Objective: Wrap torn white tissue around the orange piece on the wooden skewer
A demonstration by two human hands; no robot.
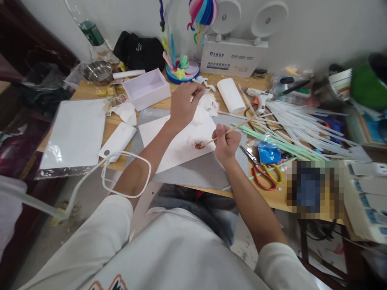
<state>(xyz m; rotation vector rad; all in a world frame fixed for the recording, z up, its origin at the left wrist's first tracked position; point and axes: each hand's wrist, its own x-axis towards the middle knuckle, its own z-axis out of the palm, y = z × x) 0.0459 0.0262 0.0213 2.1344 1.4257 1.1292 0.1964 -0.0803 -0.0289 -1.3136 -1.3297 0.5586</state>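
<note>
A thin wooden stick [232, 129] is gripped in my right hand [226, 143], its lower left tip at a small orange-brown patch [198, 146] on a white sheet [175, 155]. My left hand [186, 102] is over the far part of the sheet, thumb and fingers drawn together beside crumpled white tissue [209, 104]. What its fingertips pinch is too small to make out. Under the sheet lies a grey cutting mat [193, 177].
Scissors [264, 175], green strips and many translucent sticks [296, 125] lie right, near a glue gun [260, 98]. A lilac box [146, 90], white device [117, 141] and bagged sheets [75, 133] are left. A white cable [127, 196] loops by my left forearm.
</note>
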